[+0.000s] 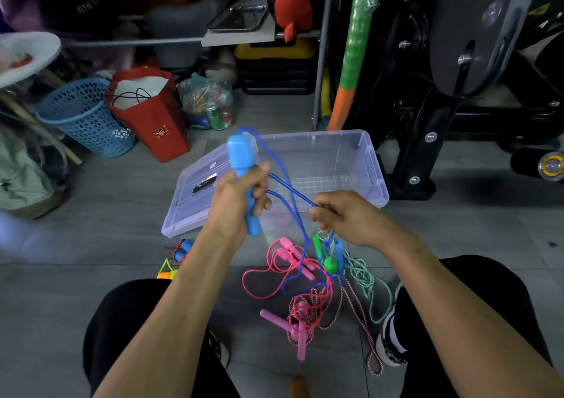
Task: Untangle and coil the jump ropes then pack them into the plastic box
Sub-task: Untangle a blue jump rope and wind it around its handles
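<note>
My left hand [236, 198] grips a light blue jump-rope handle [241, 161] upright above the floor. A blue cord [288, 188] runs from it to my right hand [345, 217], which pinches the cord. Below my right hand hang a second blue handle [337, 249] and a green handle [329, 264]. On the floor between my knees lies a tangle of pink ropes with pink handles [293, 257], a red-and-white twisted rope [363, 327] and a green twisted rope [366, 278]. The clear plastic box [374, 166] stands open just beyond my hands.
The box's clear lid [195, 181] lies beside it on the left. Another rope bundle with blue handles [183, 249] lies left of my left arm. A blue basket [85, 117], a red paper bag [158, 120] and black gym equipment [457, 108] ring the floor space.
</note>
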A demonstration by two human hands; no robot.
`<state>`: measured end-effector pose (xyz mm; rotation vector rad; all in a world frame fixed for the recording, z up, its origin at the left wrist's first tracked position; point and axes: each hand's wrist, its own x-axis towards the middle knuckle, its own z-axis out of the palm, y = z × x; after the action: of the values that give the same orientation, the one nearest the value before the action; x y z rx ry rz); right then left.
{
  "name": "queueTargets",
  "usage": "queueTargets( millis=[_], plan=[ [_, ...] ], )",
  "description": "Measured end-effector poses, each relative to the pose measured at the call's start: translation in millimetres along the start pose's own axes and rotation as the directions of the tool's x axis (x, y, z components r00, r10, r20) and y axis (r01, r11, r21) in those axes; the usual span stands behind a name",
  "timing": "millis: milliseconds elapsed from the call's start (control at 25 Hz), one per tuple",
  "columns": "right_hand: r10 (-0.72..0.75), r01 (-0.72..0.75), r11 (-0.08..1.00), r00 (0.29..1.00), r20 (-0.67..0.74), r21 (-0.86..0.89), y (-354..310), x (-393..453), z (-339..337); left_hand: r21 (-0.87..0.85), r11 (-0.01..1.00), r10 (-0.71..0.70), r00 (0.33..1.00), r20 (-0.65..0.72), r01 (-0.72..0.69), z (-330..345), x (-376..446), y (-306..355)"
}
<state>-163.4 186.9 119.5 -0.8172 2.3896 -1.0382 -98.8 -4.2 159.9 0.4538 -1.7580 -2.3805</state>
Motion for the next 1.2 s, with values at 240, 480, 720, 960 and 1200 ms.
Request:
queueTargets(
  millis=[240,480,720,960,1200],
  plan=[
    [0.013,-0.014,0.994,1.000,-0.008,-0.112,6.0,4.5,6.6,0.479,0.847,-0.138,0.965,-0.223,0.232,-20.8,13.7,-11.7],
    [-0.142,0.140,0.987,0.990,-0.016,-0.077,-9.7,7.0,3.2,0.605,0.790,-0.149,0.988,0.042,0.094,-0.6,0.9,-17.2],
    [-0.032,0.033,0.997,0.999,-0.014,0.075,-3.7,4.6,4.9,0.287,0.957,-0.040,0.999,-0.012,0.042,-0.8,1.4,-5.6],
    [0.033,-0.027,0.990,0.999,0.041,-0.136,5.8,4.6,5.1,0.533,0.816,-0.162,0.974,-0.161,0.224,-15.0,11.8,-15.0],
    [-0.083,0.081,0.990,0.996,-0.014,-0.113,-2.1,5.8,1.9,0.742,0.664,-0.263,0.958,0.116,0.092,-2.5,2.5,-17.9]
  ],
)
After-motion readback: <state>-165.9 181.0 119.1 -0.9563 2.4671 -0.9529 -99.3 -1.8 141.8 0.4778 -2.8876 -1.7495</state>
